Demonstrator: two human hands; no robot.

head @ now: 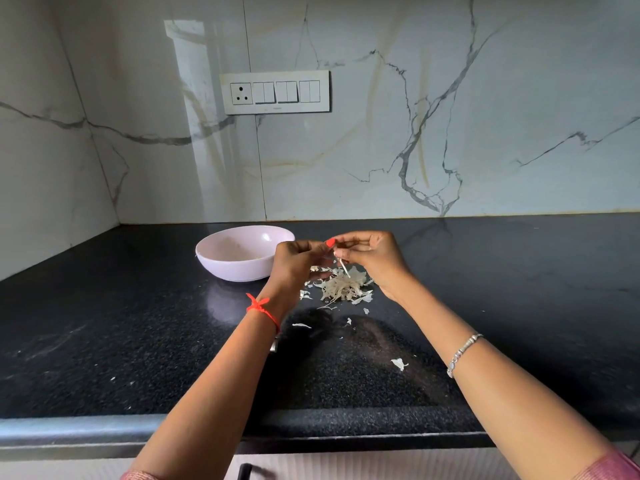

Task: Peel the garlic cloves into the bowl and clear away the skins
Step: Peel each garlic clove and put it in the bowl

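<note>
A bowl [242,252] sat on the counter [104,341], left of the skins [343,287]; both hands [298,259] hung above the skins.

Black speckled countertop [519,306] ran wall to wall, glossy. Above countertop: white marble backsplash [450,116] with grey veins. High above countertop, mounted on backsplash left of centre: white switch panel [275,92], socket at left end, rocker switches to right. Below countertop front edge: pale ribbed cabinet front [381,467], dark handle [244,472] partly seen at bottom.
</note>
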